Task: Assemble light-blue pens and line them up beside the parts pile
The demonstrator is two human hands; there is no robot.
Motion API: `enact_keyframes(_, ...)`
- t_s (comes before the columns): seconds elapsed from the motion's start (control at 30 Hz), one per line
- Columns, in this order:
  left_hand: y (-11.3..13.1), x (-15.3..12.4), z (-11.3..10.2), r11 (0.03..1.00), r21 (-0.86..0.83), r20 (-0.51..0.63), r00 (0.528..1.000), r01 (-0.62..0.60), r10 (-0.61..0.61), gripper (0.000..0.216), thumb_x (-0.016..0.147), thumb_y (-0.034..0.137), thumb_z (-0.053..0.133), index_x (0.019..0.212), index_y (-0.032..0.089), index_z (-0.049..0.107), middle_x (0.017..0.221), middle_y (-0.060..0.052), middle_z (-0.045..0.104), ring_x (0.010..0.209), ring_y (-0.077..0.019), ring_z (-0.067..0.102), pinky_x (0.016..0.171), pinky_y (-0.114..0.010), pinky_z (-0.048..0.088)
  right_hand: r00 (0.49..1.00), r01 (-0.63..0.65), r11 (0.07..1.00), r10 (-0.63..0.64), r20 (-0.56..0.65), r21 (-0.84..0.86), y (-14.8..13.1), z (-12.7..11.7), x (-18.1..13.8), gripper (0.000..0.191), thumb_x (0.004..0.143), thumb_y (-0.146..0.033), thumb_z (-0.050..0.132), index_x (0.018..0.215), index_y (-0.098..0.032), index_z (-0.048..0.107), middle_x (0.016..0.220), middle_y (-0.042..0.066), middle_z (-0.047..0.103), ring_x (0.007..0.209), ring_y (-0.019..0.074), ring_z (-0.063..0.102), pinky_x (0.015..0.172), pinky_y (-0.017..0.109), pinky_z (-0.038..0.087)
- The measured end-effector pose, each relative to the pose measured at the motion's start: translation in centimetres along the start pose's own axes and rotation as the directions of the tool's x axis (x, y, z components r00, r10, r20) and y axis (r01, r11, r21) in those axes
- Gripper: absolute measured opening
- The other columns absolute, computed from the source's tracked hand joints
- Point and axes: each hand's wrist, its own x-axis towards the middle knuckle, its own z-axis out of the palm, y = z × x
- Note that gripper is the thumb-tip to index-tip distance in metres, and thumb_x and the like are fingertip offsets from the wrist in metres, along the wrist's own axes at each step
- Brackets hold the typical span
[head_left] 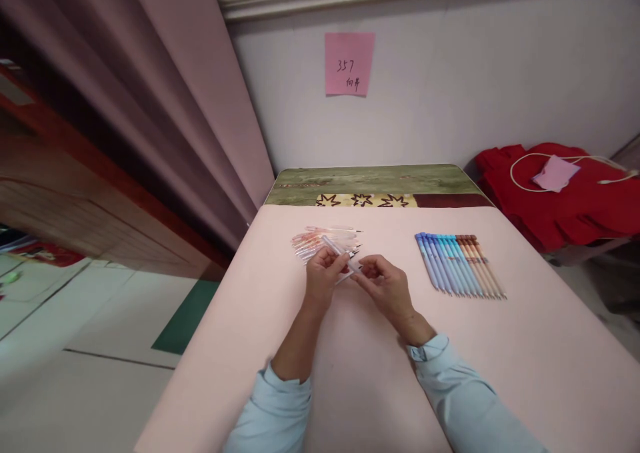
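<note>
Both my hands meet over the middle of a pale pink table (350, 373). My left hand (324, 276) and my right hand (385, 285) pinch the two ends of one clear plastic pen (340, 252), which slants up to the left between them. Just behind my hands lies a loose heap of clear and pinkish pens (320, 238). To the right, a neat row of blue and tan pens (459, 264) lies side by side, apart from both hands.
A pink sticky note (349, 63) with writing hangs on the wall ahead. Red cloth (560, 193) with a white cord and a pink paper lies at the right. A pink curtain (165, 93) hangs at the left, above a tiled floor.
</note>
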Motion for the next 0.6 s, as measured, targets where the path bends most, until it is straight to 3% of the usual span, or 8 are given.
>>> enact_keyframes(0.13,0.1,-0.1,0.3,0.996,0.052,0.034,0.997,-0.070,0.069,0.027,0.070,0.037,0.078,0.071,0.017,0.060,0.063,0.002,0.063,0.054,-0.0113,0.057,0.057,-0.025,0.049,1.000,0.026,0.999,-0.026,-0.004,-0.041,-0.4,-0.1,0.1,0.018,0.083,-0.040,0.067,0.079,-0.023,0.065,0.075,0.001,0.067,0.063,0.0137,0.060,0.061,0.025,0.048)
enact_keyframes(0.37,0.3,0.3,0.5,0.981,0.147,0.041,0.992,-0.125,0.120,0.027,0.073,0.035,0.076,0.067,0.018,0.055,0.058,0.003,0.059,0.052,-0.0099,0.054,0.055,-0.022,0.045,1.000,0.017,0.999,-0.016,0.026,-0.029,-0.7,-0.2,0.6,0.016,0.085,-0.038,0.065,0.080,-0.023,0.065,0.074,0.000,0.068,0.063,0.0126,0.060,0.059,0.023,0.046)
enact_keyframes(0.6,0.2,0.7,0.5,0.956,0.244,0.079,0.986,-0.164,0.149,0.029,0.076,0.034,0.074,0.066,0.019,0.052,0.057,0.004,0.055,0.052,-0.0094,0.050,0.053,-0.021,0.042,0.997,0.072,0.996,-0.074,-0.036,-0.045,-1.4,-0.4,0.7,0.012,0.085,-0.034,0.064,0.089,-0.023,0.067,0.077,0.000,0.068,0.066,0.0119,0.062,0.064,0.023,0.048)
